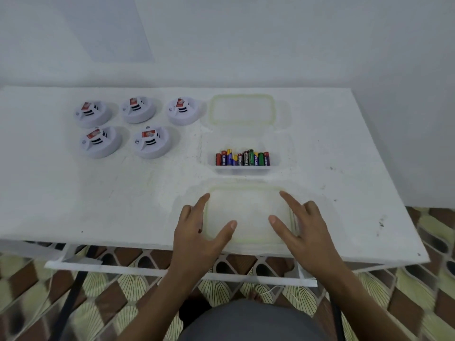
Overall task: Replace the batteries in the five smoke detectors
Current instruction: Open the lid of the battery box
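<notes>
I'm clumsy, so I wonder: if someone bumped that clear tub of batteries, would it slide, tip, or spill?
The clear tub looks low and wide, so it would probably slide rather than tip. It has no lid on, and the batteries stand packed upright, so a hard knock might topple them. Its thin plastic likely flexes if squeezed.

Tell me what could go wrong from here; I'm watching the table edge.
The lidded container between the left hand and right hand sits at the table's near edge, so a push toward the person might drop it. The loose batteries stand in an open tub; a knock could scatter them.
</notes>
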`<state>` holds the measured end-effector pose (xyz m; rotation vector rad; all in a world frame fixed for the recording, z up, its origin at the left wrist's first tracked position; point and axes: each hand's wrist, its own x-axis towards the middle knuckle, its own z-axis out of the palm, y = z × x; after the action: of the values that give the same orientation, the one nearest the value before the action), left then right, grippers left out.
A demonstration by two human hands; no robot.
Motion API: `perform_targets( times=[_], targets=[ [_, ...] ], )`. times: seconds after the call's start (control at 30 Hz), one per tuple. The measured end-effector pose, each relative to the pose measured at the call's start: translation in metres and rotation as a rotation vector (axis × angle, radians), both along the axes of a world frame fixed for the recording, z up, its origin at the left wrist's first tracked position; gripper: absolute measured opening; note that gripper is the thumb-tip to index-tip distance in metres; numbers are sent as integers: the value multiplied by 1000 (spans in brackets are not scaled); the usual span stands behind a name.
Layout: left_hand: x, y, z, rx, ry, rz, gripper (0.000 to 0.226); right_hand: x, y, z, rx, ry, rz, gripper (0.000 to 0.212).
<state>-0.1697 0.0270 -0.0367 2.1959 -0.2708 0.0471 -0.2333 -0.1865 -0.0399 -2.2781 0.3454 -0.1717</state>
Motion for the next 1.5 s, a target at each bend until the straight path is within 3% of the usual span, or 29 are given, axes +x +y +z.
perform_targets(
  times=[0.17,0.3,0.4,0.63,0.87,1.0,1.13,1.5],
  targets=[
    [21,-4,-7,201,95,-7,78,18,-3,-4,-194,74,2,64],
    [34,-8,-12,411,56,41,80,36,-3,-10,-349,91,-6,67],
    [34,-7,-16,461,-11,70,83,37,0,-15,-406,72,-32,80],
    [28,-2,-20,523,-44,-5,81,27,5,-24,-456,42,-52,70],
    [40,-5,-1,346,20,-6,76,33,3,-12,-292,-27,-35,73],
    [59,-12,25,191,-89,17,67,49,-4,11,-210,-169,-24,58],
    [104,-30,50,75,-175,-2,57,88,-17,45,-128,-238,-37,57],
    [249,-81,56,148,116,-68,61,227,-62,58,89,68,-15,64]
  ],
)
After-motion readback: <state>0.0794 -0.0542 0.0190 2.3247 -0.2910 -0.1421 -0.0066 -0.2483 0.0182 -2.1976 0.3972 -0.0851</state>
